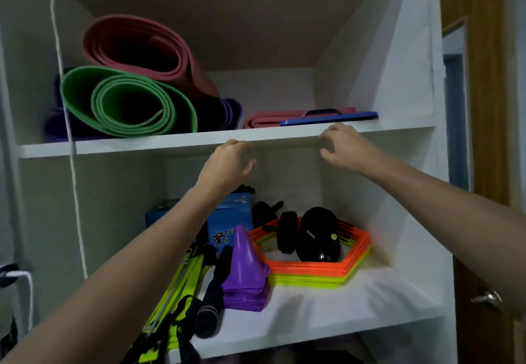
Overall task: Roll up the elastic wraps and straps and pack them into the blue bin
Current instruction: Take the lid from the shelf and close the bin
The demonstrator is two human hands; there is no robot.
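I face a white shelving unit. Both arms reach up toward the front edge of the upper shelf (170, 143). My left hand (227, 164) hovers just below that edge, fingers apart and curled, holding nothing. My right hand (344, 147) is at the edge with its fingertips near the shelf top, also empty. Right behind it on the upper shelf lie a flat pink folded mat or wrap (264, 120) and a flat blue object with a dark handle (330, 118). I cannot tell whether this is the blue bin. No elastic wraps or straps are clearly identifiable.
Rolled mats, pink (142, 50), green (128, 101) and purple (225, 113), fill the upper shelf's left. The lower shelf holds purple cones (246, 269), orange and yellow hexagon rings (313, 269), black wheels (316, 232), a blue box (227, 221), yellow-black gear (176, 292). White cord (71, 150) hangs left; wooden door (484, 107) right.
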